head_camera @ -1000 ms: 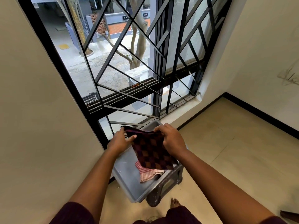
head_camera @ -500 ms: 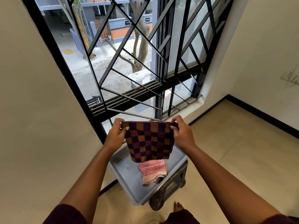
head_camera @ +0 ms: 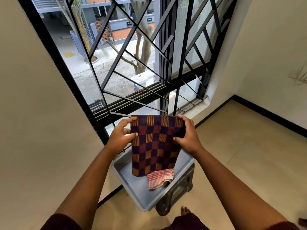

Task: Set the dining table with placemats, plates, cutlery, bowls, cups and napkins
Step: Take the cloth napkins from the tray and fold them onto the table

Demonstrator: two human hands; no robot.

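Both hands, left hand (head_camera: 120, 136) and right hand (head_camera: 187, 133), pinch the dark purple-and-orange checked woven cloth (head_camera: 155, 146) at its side edges; light, limp; best gripped near top corners.

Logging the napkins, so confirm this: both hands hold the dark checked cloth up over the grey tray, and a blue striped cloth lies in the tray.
One detail is wrong. The head view shows the left hand and right hand holding the dark checked cloth over the grey tray, but the cloth in the tray is red-and-white checked, not blue striped.
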